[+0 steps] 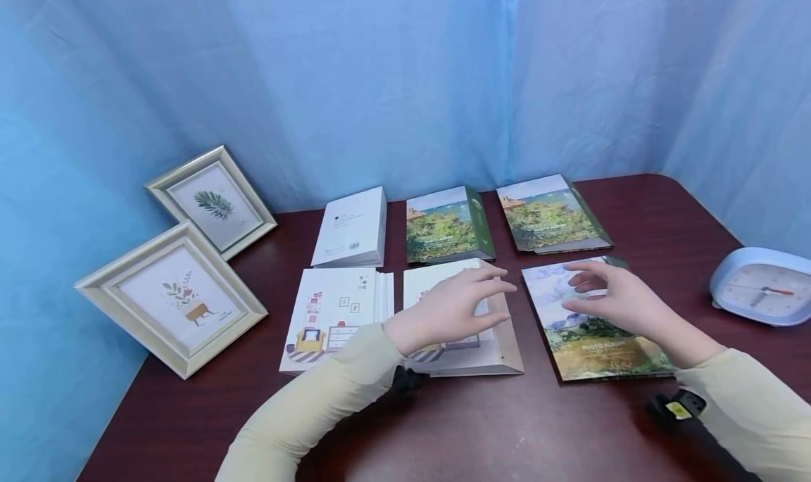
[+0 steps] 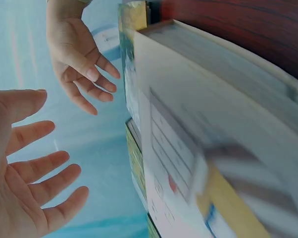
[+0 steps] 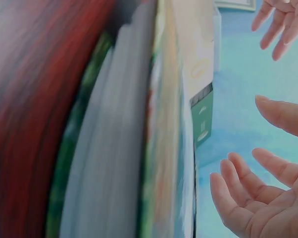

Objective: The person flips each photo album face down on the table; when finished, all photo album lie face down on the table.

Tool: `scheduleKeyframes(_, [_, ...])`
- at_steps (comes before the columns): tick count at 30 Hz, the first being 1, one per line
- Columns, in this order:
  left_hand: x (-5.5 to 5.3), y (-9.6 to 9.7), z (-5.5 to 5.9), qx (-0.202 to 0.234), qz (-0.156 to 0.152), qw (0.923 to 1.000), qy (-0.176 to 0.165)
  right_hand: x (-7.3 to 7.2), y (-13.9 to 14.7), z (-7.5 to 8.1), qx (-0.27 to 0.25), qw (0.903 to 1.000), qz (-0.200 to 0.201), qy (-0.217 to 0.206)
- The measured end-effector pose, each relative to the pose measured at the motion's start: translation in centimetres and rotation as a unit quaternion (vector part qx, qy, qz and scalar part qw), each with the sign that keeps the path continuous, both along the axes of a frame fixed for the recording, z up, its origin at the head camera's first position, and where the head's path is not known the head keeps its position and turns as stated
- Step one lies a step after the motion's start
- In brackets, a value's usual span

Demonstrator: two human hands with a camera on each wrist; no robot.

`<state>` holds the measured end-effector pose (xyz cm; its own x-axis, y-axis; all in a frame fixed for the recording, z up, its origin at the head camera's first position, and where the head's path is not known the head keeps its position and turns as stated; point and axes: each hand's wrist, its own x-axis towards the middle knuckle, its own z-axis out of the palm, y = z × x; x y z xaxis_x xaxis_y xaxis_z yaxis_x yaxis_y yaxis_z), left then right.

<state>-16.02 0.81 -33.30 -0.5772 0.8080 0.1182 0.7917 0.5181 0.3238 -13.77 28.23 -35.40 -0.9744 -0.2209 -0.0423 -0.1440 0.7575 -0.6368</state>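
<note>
Over a white photo album [image 1: 472, 355] with a furniture drawing, my left hand [image 1: 453, 306] hovers with its fingers spread and holds nothing. In the left wrist view that hand [image 2: 30, 173] shows its palm, fingers apart. My right hand [image 1: 617, 302] hangs above a painted-landscape photo album [image 1: 608, 359], its fingers loosely bent around nothing. The right wrist view shows this hand [image 3: 268, 183] apart from the thick page edges of an album [image 3: 109, 148]. Left of my left hand lies another white album [image 1: 336, 313] with a yellow armchair on its cover.
Behind, in a row, are a white album showing its back cover [image 1: 348, 229] and two green landscape albums [image 1: 443, 225] [image 1: 548, 214]. Two picture frames [image 1: 177, 295] [image 1: 215, 200] stand at the left. A blue alarm clock [image 1: 763, 285] stands at the right. Blue curtains [image 1: 380, 81] enclose the dark red table [image 1: 507, 433].
</note>
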Motion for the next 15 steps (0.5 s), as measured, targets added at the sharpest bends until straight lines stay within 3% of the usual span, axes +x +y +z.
scheduleKeyframes(5, [0.1, -2.5, -0.3, 0.022, 0.013, 0.9997, -0.003, -0.3, -1.5, 0.3, -0.036, 0.9993, 0.008, -0.007])
scheduleKeyframes(15, [0.4, -7.1, -0.1, 0.081, 0.082, 0.9933, -0.005, -1.4, -6.4, 1.3, -0.106, 0.9938, 0.024, -0.023])
